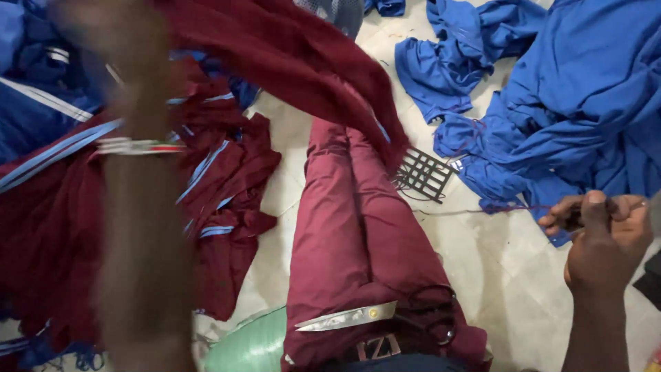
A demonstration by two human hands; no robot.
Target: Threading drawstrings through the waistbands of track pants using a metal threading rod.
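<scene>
maroon garment (303, 62) is being lifted far left by the blurred left hand (110, 27), grip unclear; thread (509, 207) is being pinched by the right hand (606, 234), best kept taut.

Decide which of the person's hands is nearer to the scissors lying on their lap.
Right. The right hand is just right of and above the scissors; the left hand, blurred, is raised far off, upper left.

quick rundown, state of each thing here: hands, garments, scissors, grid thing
left hand: raised, blurred, grip unclear, at the maroon cloth
maroon cloth: lifted, draped over the legs
right hand: closed, pinching something small
scissors: lying on the lap, blades together
blue garments: crumpled on the floor
maroon garments: heaped on the floor
black grid: flat on the floor
</scene>
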